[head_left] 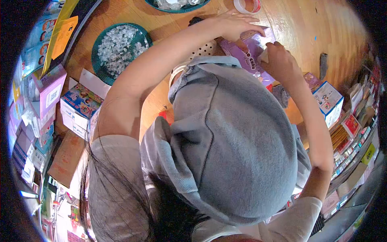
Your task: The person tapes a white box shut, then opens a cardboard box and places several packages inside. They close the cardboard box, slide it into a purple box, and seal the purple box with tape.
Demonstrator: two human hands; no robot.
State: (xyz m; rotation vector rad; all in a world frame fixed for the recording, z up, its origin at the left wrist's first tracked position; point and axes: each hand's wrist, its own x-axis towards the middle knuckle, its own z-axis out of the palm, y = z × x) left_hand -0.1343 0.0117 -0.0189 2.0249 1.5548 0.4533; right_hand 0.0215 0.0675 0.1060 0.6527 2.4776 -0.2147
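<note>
A purple printed box (254, 52) lies on the wooden floor beyond my knees, which are covered in grey cloth. My left hand (231, 27) reaches over its far left part, fingers stretched and apart, touching it from above. On the box's right side, my right hand (281, 60) has its fingers curled around something small and whitish, too hidden to name. A roll of tape (248, 5) lies just beyond my left hand. Below my left forearm shows a light perforated shoe (203, 49). The grey cloth hides the near part of the box.
A green basket (96, 66) of small clear-wrapped pieces stands left; another basket (181, 11) lies at the top edge. An opened printed carton (76, 117) is left of my arm. A blue-white box (328, 101) stands right. Stacked goods line both sides.
</note>
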